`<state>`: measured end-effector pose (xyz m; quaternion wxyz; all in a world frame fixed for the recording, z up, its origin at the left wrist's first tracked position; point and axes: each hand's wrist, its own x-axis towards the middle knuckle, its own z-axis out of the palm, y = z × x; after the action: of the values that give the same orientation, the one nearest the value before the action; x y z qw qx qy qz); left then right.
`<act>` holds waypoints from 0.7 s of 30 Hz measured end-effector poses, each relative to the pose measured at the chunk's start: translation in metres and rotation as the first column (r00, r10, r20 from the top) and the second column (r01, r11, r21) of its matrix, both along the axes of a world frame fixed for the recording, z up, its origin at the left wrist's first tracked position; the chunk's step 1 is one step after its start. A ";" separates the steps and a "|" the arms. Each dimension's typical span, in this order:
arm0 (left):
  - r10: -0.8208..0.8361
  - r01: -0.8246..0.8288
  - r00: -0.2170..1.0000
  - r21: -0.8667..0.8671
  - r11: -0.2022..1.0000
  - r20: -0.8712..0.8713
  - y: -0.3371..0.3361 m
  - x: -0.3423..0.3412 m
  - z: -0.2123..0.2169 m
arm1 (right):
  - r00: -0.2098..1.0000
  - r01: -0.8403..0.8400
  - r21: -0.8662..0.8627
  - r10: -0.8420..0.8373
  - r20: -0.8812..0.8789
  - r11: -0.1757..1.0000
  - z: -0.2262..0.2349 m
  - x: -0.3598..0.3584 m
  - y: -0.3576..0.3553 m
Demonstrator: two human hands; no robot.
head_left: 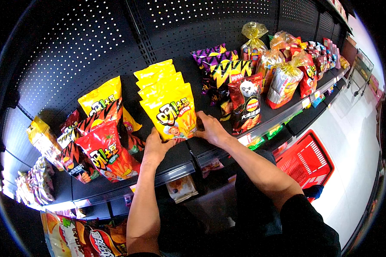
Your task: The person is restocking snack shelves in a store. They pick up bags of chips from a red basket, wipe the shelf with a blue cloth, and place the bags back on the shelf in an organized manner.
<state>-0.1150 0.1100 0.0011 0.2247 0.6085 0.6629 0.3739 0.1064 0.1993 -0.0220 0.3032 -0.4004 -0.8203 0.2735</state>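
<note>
On the shelf (180, 155), I've got left hand (155, 147) and right hand (213, 129) gripping the lower sides of a yellow snack bag (170, 112), right in front of its matching bags (161, 81)! Red bag (109, 150) to the left, panda bag (248, 102) to the right, red basket (294, 169) lower right.

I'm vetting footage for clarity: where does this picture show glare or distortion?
Head view: the clear plastic shelf-edge strip bows and carries whitish glare, while the picture's corners go black; head view, right: the smooth white floor looks washed bright; head view, centre: the front glossy yellow snack bag looks sharp.
</note>
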 end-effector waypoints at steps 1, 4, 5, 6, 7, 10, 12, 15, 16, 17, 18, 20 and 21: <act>0.005 -0.005 1.000 -0.001 1.000 -0.017 0.000 0.001 -0.001 | 1.000 0.001 -0.009 -0.001 0.007 1.000 0.001 0.000 0.000; 0.018 -0.018 0.999 -0.003 1.000 -0.049 0.002 0.000 -0.003 | 0.999 -0.011 -0.039 0.013 0.047 0.999 0.004 0.000 -0.001; 0.021 -0.021 0.999 -0.004 1.000 -0.048 0.003 -0.002 -0.005 | 0.999 -0.028 -0.035 0.030 0.034 0.999 0.005 0.000 -0.001; 0.022 -0.022 0.999 -0.007 1.000 -0.045 0.003 -0.002 -0.004 | 0.999 -0.043 -0.033 0.043 0.022 0.999 0.005 0.001 -0.001; 0.028 -0.028 0.999 -0.003 1.000 -0.029 0.002 -0.001 -0.003 | 0.998 -0.057 -0.031 0.058 0.010 0.998 0.004 0.002 -0.001; 0.048 -0.048 0.999 -0.006 0.999 -0.011 -0.003 0.001 0.002 | 0.998 -0.066 -0.002 0.066 0.021 0.998 0.003 0.005 0.000; 0.066 -0.066 0.997 -0.019 0.998 -0.038 -0.006 0.001 0.007 | 0.998 -0.055 0.060 0.053 0.039 0.997 -0.001 0.007 0.000; 0.082 -0.085 0.993 -0.027 0.996 -0.087 -0.006 0.000 0.005 | 0.997 -0.056 0.074 0.051 0.062 0.996 -0.003 0.006 0.002; 0.088 -0.091 0.991 -0.029 0.995 -0.102 -0.007 -0.002 0.004 | 0.996 -0.059 0.066 0.055 0.068 0.996 -0.004 0.006 0.003; 0.090 -0.095 0.989 -0.036 0.995 -0.121 -0.007 -0.003 0.003 | 0.996 -0.063 0.069 0.059 0.068 0.996 -0.004 0.005 0.002; 0.088 -0.095 0.987 -0.043 0.995 -0.138 -0.007 -0.002 0.004 | 0.996 -0.063 0.070 0.058 0.071 0.996 -0.005 0.007 0.001; 0.085 -0.094 0.985 -0.055 0.994 -0.151 -0.010 0.000 0.008 | 0.996 -0.063 0.068 0.058 0.072 0.996 -0.005 0.009 0.000; 0.085 -0.095 0.985 -0.059 0.994 -0.150 -0.012 0.002 0.012 | 0.996 -0.064 0.063 0.059 0.070 0.996 -0.003 0.010 -0.002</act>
<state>-0.1133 0.0975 0.0127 0.1781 0.5962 0.7163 0.3159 0.1161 0.1977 -0.0253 0.2795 -0.3739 -0.8507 0.2418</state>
